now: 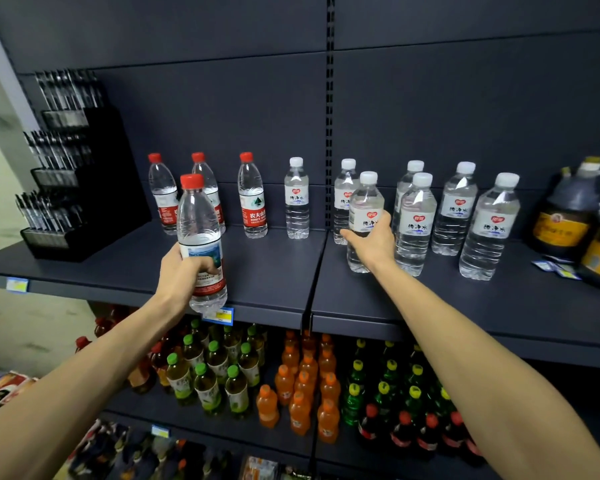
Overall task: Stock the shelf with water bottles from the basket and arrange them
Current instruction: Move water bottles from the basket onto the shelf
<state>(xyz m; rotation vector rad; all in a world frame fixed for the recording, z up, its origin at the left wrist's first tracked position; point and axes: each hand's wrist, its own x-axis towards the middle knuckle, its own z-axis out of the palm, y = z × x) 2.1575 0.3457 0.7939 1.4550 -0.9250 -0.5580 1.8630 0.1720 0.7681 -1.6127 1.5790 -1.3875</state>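
Note:
My left hand [181, 271] grips a red-capped water bottle [199, 216], held upright at the front edge of the dark shelf [274, 271]. Three red-capped bottles [253, 197] stand at the back of the shelf behind it. My right hand [373, 240] is wrapped around a white-capped water bottle [365, 202] that stands on the shelf. Several white-capped bottles [416, 223] stand in rows to its right, and one more [296, 199] stands alone to its left. The basket is out of view.
A black tiered pen display [73, 168] fills the shelf's left end. Dark sauce jugs [568, 213] stand at the right end. The lower shelf holds green-capped tea bottles [208, 372], orange soda bottles [305, 382] and green bottles with yellow caps [395, 382].

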